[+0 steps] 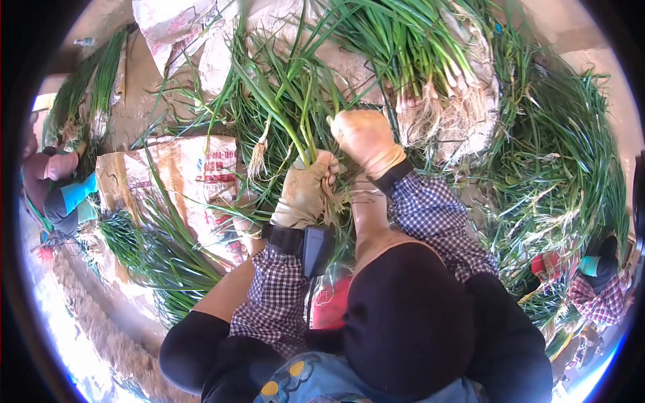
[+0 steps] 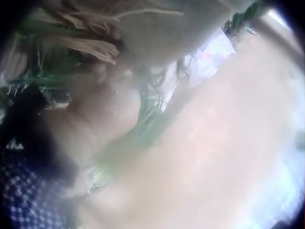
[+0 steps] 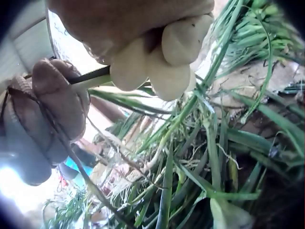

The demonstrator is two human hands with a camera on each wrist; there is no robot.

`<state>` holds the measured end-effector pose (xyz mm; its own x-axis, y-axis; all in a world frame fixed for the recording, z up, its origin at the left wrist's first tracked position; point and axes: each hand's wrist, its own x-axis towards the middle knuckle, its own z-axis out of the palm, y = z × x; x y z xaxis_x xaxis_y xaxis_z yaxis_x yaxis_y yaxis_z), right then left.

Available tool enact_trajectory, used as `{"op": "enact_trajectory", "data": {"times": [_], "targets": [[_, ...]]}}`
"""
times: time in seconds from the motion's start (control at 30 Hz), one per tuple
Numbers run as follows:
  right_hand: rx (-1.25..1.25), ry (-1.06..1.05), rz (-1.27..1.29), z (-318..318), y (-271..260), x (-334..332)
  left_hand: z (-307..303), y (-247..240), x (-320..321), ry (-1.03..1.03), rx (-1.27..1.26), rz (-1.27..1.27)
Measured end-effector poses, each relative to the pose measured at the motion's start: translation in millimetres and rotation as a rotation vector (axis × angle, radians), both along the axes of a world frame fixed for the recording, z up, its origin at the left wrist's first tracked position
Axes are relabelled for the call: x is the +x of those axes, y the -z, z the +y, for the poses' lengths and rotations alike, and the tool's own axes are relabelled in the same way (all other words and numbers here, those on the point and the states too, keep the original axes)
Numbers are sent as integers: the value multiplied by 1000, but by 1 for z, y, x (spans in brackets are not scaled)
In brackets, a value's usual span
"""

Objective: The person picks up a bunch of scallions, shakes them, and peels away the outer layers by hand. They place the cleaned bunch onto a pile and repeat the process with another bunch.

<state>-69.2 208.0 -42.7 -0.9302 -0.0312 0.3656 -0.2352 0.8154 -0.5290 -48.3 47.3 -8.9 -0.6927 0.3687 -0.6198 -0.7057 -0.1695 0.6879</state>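
My gloved left hand (image 1: 301,191) grips a few spring onions (image 1: 285,127) near their root ends, and their green leaves point up and away. Dry roots (image 2: 90,47) hang beside that hand in the blurred left wrist view. Close on its right is my gloved right hand (image 1: 366,138), fingers curled in. In the right wrist view the right hand's fingertips (image 3: 128,67) pinch a green strand that runs across to the left hand (image 3: 52,105). Loose spring onions with leaves and roots (image 3: 190,157) lie beneath both hands.
A thick bunch of spring onions (image 1: 416,54) lies at the back, roots toward me. To the right spreads a large heap of greens (image 1: 557,161). A printed sack (image 1: 191,168) and more greens (image 1: 161,248) lie left. Other people sit at the far left (image 1: 64,188) and right (image 1: 598,289).
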Motion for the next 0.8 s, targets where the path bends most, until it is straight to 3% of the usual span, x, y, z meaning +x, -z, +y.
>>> {"op": "enact_trajectory", "data": {"times": [0.07, 0.1, 0.13, 0.17, 0.2, 0.27, 0.33, 0.4, 0.43, 0.5, 0.57, 0.6, 0.67, 0.7, 0.77, 0.8], "targets": [[71, 112, 94, 12, -11, -1, 7, -12, -1, -28, 104, -19], [231, 119, 48, 34, -2, -6, 3, -20, -4, -26, 205, -59], [127, 440, -92, 63, -5, -5, 2, -28, -6, -25, 306, -100], [-113, 581, -305, 104, -14, -1, 1, -37, -4, -30, 295, -68], [51, 697, -229, 108, -9, 1, 0, -48, -6, -30, 284, -26], [-259, 470, -1054, 148, -75, 34, 0, -71, -10, -40, 263, 54], [163, 331, -1287, 109, -129, 66, 8, -99, -6, -22, 172, 141], [-209, 174, -1208, 104, -150, 80, 17, -126, 1, 50, 149, 285], [-482, 93, -998, 96, -166, 81, 23, -135, 4, 130, 95, 368], [-778, -117, -814, 82, -174, 67, 31, -147, 12, 285, 18, 351], [-1381, -135, -874, 59, -175, 51, 42, -149, 17, 351, 7, 304], [-1388, -189, -871, 56, -182, 44, 42, -141, 12, 413, -16, 287], [-1099, -216, -684, 45, -174, 26, 37, -128, 5, 411, -64, 440], [-980, -125, -637, 44, -164, 18, 33, -124, 3, 400, -45, 404], [-987, -39, -639, 55, -162, 10, 27, -123, 1, 383, -4, 327], [-991, 13, -640, 65, -160, 11, 23, -122, 0, 403, -100, 323]]}}
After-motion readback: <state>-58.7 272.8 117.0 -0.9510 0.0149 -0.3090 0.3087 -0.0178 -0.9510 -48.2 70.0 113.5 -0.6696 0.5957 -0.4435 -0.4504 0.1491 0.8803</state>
